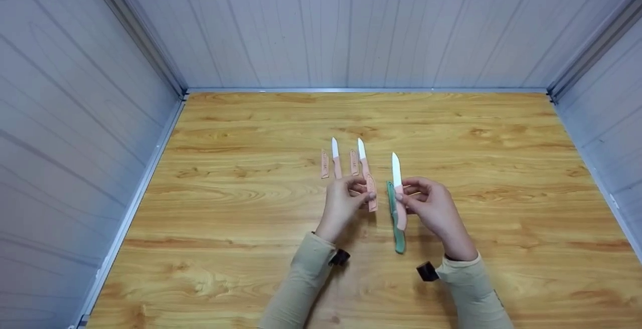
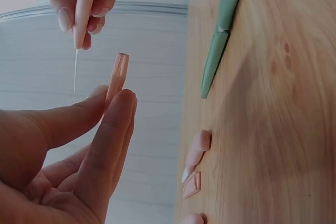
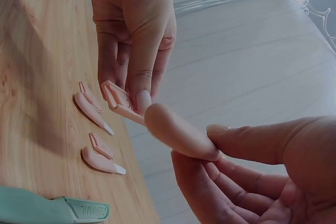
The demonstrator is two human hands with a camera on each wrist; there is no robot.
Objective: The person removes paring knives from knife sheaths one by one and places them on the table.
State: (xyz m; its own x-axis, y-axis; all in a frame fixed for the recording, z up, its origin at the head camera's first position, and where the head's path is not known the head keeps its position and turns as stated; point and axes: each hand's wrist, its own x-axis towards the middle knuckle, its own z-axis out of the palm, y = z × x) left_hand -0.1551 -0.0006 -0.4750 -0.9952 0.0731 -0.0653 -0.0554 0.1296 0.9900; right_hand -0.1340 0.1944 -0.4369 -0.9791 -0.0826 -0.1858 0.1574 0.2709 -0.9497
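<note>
My left hand (image 1: 343,203) pinches a pink blade sheath (image 1: 371,193) between thumb and fingers above the table. In my right hand (image 1: 435,206) is a knife with a pink handle (image 1: 400,213) and a white blade (image 1: 396,171), its tip pointing away from me. Knife and sheath are apart; the left wrist view shows a gap between the bare blade (image 2: 75,72) and the sheath (image 2: 118,72). Beneath the held knife lies a green knife (image 1: 399,238) with a green sheath (image 3: 89,209) over its blade.
Two more pink-handled knives, one left (image 1: 335,156) and one right (image 1: 361,151), lie bare on the wooden table (image 1: 225,269) beyond my left hand. Beside each is a pink sheath, one left (image 1: 324,164) and one right (image 1: 354,162). Pale panel walls (image 1: 321,28) enclose the table's back and sides.
</note>
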